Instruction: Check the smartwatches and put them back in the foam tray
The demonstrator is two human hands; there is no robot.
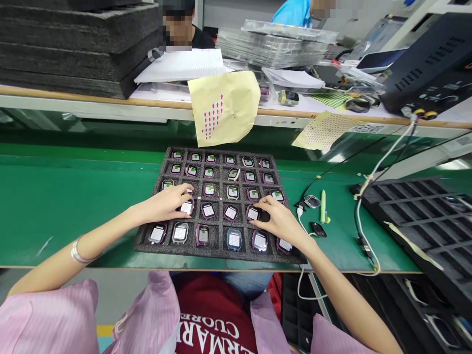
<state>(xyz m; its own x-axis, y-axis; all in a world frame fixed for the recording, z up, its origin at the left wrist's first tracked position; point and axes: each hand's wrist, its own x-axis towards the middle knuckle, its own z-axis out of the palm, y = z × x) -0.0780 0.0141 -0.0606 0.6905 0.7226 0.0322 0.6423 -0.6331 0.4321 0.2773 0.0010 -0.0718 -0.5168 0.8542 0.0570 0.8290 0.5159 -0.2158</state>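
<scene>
A dark foam tray (pixel 221 254) lies on the green bench and holds rows of small watch-like devices with lit screens. My left hand (pixel 167 202) reaches over its left part, thumb and fingers around a device (pixel 186 207) in the second row from the front. In the same row, further right, my right hand (pixel 275 216) has its thumb and fingertips at the edges of another device (pixel 252 213). Both devices sit in their compartments. Most screens show white with green blocks or text. In the front row is a blue-framed device (pixel 234 239).
Right of the tray lie a cable (pixel 303 221), a green pen (pixel 323 206) and a small black device (pixel 317 229). Another compartment tray (pixel 416 216) stands far right. Stacked foam (pixel 73 49) and plastic trays (pixel 273 46) fill the shelf. Two people are behind it.
</scene>
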